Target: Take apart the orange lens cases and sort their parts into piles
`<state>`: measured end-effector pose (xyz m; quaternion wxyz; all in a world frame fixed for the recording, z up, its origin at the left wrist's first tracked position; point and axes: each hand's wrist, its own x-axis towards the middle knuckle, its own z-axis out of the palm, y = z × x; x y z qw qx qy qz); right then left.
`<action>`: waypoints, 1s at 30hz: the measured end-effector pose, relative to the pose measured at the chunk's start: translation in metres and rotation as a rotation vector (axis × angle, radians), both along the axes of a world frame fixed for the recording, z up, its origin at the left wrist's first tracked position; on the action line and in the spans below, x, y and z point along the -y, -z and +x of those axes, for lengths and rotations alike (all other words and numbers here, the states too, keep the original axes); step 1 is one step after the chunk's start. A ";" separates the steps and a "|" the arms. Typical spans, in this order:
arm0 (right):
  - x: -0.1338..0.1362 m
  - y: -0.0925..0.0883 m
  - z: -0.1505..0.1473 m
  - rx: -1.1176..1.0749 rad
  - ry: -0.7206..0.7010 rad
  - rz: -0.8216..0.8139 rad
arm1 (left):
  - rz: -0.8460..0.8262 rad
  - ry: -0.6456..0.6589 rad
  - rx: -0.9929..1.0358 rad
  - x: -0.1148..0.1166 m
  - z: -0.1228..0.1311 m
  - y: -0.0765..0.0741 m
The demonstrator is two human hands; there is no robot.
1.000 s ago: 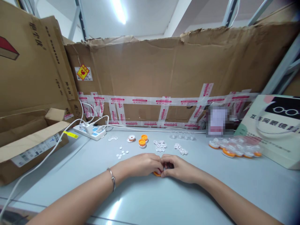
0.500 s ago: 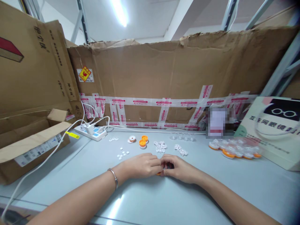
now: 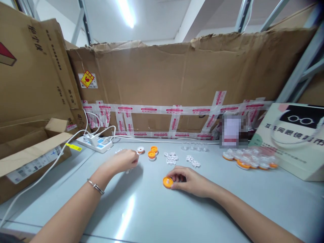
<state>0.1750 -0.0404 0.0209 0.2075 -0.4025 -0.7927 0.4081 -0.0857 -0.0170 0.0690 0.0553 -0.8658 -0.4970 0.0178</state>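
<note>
Between thumb and fingers, my right hand (image 3: 188,180) grips the edge of a shallow round orange plastic piece (image 3: 167,182), with a small whitish part at its middle. My left hand (image 3: 124,160) is over the small white round pieces at the left, covering most of them. Its fingertips are hidden and blurred, so I cannot tell whether it holds one. Just right of it lie a white round piece (image 3: 140,150) and orange-and-white round pieces (image 3: 152,155). White patterned flat pieces (image 3: 171,158) lie beyond my right hand.
More white patterned pieces (image 3: 193,161) and clear plastic domes (image 3: 194,147) lie farther back. Clear-topped orange-and-white pieces (image 3: 250,158) cluster at the right, beside a printed bag (image 3: 293,141). A power strip (image 3: 95,143) and an open carton (image 3: 32,152) stand left, with a white cable trailing past.
My left hand has left the orange piece and moved left and back to the small white pieces. My right hand stays in place, and the orange piece now shows fully.
</note>
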 end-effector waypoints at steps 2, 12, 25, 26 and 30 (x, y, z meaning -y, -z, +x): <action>0.000 0.000 0.000 -0.001 0.007 0.000 | -0.037 -0.067 -0.031 0.001 -0.003 -0.004; 0.000 0.000 -0.002 0.012 -0.012 0.034 | 0.047 0.242 0.280 0.018 0.045 0.019; -0.001 0.002 -0.003 0.018 -0.016 0.072 | 0.284 0.498 0.086 0.028 0.069 0.040; -0.001 0.002 -0.003 0.020 -0.016 0.077 | 0.315 0.526 0.059 0.030 0.069 0.039; -0.001 0.002 -0.004 0.026 -0.016 0.088 | 0.430 0.615 -0.038 0.035 0.072 0.034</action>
